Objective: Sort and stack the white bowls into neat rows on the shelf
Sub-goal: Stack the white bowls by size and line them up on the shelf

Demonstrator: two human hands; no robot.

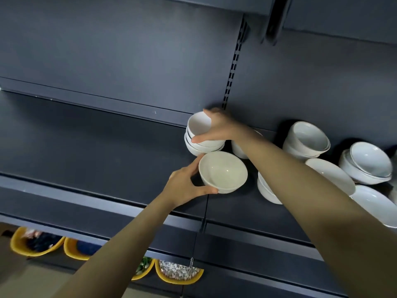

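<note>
Dark metal shelf (86, 147), seen from above.

Right hand (217, 127): curled over the top bowl (199, 125) of a short stack of white bowls (202, 147). Thumb lies along the near wall and fingers hook over the far rim, a firm grip. The top bowl sits tilted in the stack.

Left hand (187, 186): half closed round a single white bowl (223, 172) just in front of the stack. Thumb presses the bowl's near lower wall and fingers wrap its left side. The bowl stands mouth up; cannot tell whether it rests on the shelf or is held just clear of it.

Right of the stack: more white bowls in loose groups, among them a leaning pair (307, 140) and another nested pile (369, 162), unevenly spaced.

Below the stack, under the shelf edge: yellow bins (178, 274).
</note>
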